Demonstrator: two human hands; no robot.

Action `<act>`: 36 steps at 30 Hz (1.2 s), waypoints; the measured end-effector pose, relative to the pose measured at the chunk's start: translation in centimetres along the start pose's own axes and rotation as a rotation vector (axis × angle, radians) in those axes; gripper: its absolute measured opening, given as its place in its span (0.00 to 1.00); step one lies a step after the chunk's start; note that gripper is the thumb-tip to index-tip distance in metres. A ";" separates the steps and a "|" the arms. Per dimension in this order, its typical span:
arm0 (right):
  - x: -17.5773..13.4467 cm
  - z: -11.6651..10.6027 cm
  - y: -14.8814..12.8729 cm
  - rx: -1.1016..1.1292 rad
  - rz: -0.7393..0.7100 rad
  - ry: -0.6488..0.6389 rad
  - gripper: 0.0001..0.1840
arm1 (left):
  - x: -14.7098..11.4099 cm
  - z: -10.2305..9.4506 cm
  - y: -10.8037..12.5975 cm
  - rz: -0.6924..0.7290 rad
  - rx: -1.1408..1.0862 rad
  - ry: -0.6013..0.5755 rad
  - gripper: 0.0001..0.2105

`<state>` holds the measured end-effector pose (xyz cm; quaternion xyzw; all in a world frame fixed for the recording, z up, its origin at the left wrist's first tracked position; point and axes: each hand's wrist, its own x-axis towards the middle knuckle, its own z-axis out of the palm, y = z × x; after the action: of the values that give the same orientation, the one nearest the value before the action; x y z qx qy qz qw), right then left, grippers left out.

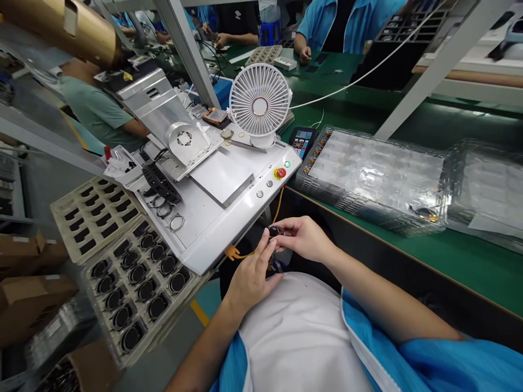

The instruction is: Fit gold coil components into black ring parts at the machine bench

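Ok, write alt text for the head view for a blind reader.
A bare left hand and right hand meet at a small, round dark part near centre. Ahead is a white machine bearing a round white fan; left, a beige tray of round black parts; right, clear plastic trays on a green bench.

The right hand (307, 238) pinches a small dark part (275, 231), the left hand (252, 275) close against it. A white fan (260, 106) stands on the machine (223, 231); beside it lies a tray (162, 284) of round parts (137, 274).

Dark round part (275, 231) half hidden by the fingers (289, 222), gold cylinder (87, 31) cut off.
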<state>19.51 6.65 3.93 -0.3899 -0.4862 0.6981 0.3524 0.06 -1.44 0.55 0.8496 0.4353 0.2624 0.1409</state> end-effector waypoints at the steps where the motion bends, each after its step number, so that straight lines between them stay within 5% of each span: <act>1: -0.1 0.0 0.1 0.011 0.007 -0.002 0.16 | -0.1 0.0 0.1 0.007 0.040 -0.009 0.46; 5: -0.3 0.1 0.4 0.051 0.021 0.021 0.20 | -0.2 -0.5 0.1 0.011 0.003 -0.049 0.47; 8: -0.4 0.3 0.2 0.108 0.020 0.056 0.24 | 0.1 -1.0 -0.3 -0.028 -0.262 -0.024 0.48; 13: -0.5 0.7 -0.5 0.162 0.044 0.058 0.24 | 0.6 -0.4 -1.2 -0.201 -0.951 0.331 0.30; 16: -0.6 1.5 -0.9 0.184 0.121 0.025 0.25 | 0.9 0.4 -1.4 -0.253 -1.175 0.481 0.21; 22: -1.1 4.1 -1.0 0.306 0.316 0.012 0.26 | 0.8 1.2 -1.2 -0.332 -1.248 0.591 0.25; 36: -1.4 6.0 -1.2 0.181 0.113 0.091 0.19 | 0.1 1.2 -1.7 -0.391 -1.142 0.652 0.27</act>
<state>14.93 3.34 6.65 -0.4148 -0.3821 0.7393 0.3680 -0.28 -0.38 -1.21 0.4256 0.3942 0.6629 0.4732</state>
